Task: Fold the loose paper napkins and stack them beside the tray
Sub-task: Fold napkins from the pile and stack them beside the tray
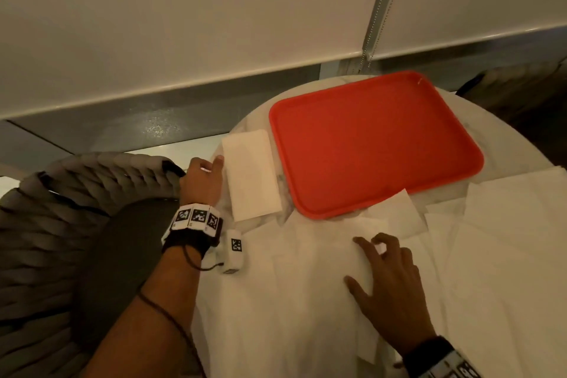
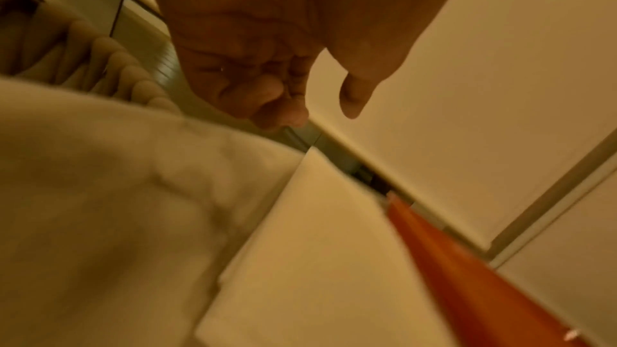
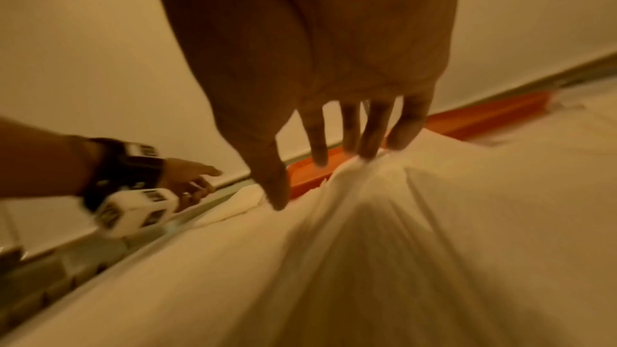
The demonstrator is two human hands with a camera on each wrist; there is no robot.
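Note:
A red tray [image 1: 374, 144] lies on the round table. Against its left rim sits a folded white napkin stack [image 1: 251, 175], also in the left wrist view [image 2: 327, 260] next to the tray rim [image 2: 467, 273]. My left hand [image 1: 204, 176] is at the stack's left edge with its fingers [image 2: 267, 104] curled in, empty, and one straight digit touching the edge. Loose white napkins [image 1: 306, 285] overlap in front of the tray. My right hand [image 1: 377, 255] rests on them with spread fingertips [image 3: 367, 152] pressing one sheet [image 3: 400, 247], which bunches into ridges under them.
A grey woven chair [image 1: 76, 193] stands just left of the table, under my left forearm. More loose napkins [image 1: 506, 239] cover the right side of the marble table [image 1: 503, 138]. A wall and a low ledge [image 1: 153, 101] run behind it.

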